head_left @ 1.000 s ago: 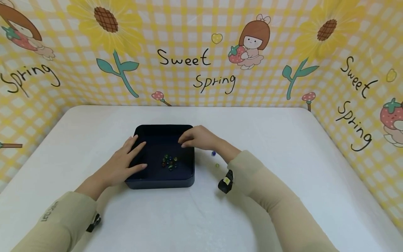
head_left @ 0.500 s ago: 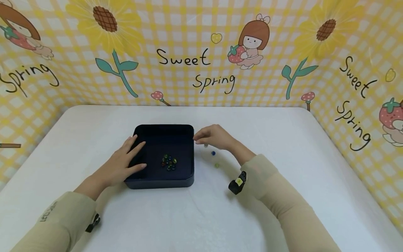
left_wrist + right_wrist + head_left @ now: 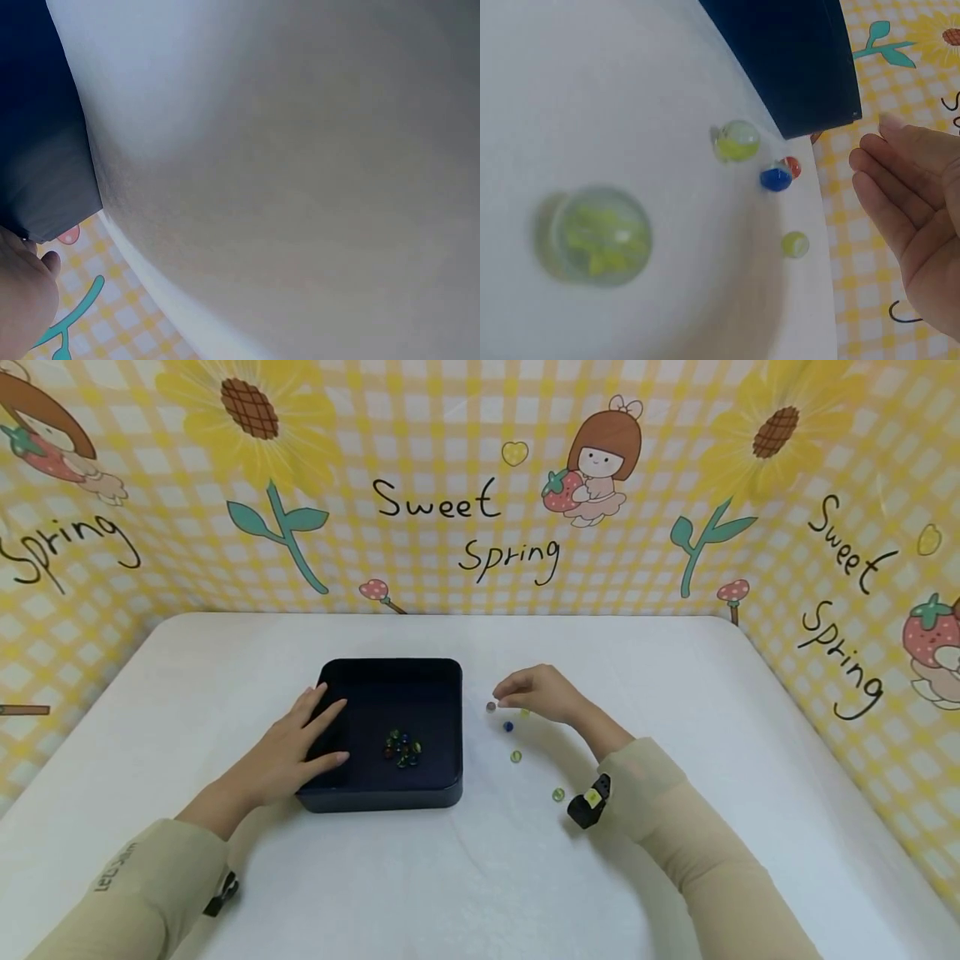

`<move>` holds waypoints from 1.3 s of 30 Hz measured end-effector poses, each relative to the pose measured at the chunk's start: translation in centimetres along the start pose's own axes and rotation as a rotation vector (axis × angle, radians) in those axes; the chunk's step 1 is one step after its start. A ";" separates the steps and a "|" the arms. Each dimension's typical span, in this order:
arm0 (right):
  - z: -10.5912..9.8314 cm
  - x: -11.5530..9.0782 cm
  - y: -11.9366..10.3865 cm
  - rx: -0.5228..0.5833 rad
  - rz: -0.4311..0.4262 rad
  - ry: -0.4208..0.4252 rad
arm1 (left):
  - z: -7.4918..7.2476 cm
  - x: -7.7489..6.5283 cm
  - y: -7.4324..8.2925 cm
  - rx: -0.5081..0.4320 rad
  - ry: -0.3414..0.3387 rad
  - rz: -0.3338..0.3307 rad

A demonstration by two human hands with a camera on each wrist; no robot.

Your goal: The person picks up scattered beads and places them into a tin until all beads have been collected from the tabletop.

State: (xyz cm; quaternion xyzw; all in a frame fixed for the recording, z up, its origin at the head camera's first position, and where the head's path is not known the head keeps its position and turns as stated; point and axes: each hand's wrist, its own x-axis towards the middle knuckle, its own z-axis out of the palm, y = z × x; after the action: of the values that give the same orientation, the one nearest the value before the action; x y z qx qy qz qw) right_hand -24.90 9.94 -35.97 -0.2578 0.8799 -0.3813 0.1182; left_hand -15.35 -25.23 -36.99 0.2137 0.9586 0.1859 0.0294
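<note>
My left hand (image 3: 288, 747) lies with spread fingers over the left rim of a dark navy square tray (image 3: 378, 797). Inside the tray sits a cluster of several glass marbles (image 3: 402, 750). My right hand (image 3: 546, 693) hovers right of the tray, fingers gently bent and holding nothing; in the right wrist view its palm (image 3: 930, 247) is bare. Right by its fingertips is a reddish marble (image 3: 491, 707). A blue marble (image 3: 508, 727) and a yellow marble (image 3: 524, 712) lie beneath the hand. Closer to me are a yellow-green marble (image 3: 516, 757) and a greenish one (image 3: 558, 794).
A white tabletop (image 3: 420, 885) carries everything, its far edge meeting a yellow checked cloth (image 3: 420, 427) that rises at the back and both sides. A black wrist camera (image 3: 588, 802) hangs under the right cuff, near the greenish marble.
My right hand has moved right, from over the tray's right side to above the loose marbles. More marbles on the table show now. The left hand has stayed in place.
</note>
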 end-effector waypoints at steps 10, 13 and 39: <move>-0.5 -0.6 1.9 -0.022 0.058 0.037 | 0.1 0.0 0.0 0.006 0.002 -0.002; -0.6 -0.7 2.4 -0.030 0.071 0.037 | 0.1 0.0 -0.1 0.008 0.004 0.000; -0.2 -0.1 2.8 -0.304 0.045 -0.036 | 0.0 -0.1 0.0 0.004 -0.003 0.003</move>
State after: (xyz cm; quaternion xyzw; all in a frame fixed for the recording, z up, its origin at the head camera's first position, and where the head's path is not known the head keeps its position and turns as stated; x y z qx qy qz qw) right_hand -25.93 11.78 -37.87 -0.2598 0.9307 -0.2365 0.1021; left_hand -15.26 -25.25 -37.02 0.2157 0.9585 0.1837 0.0301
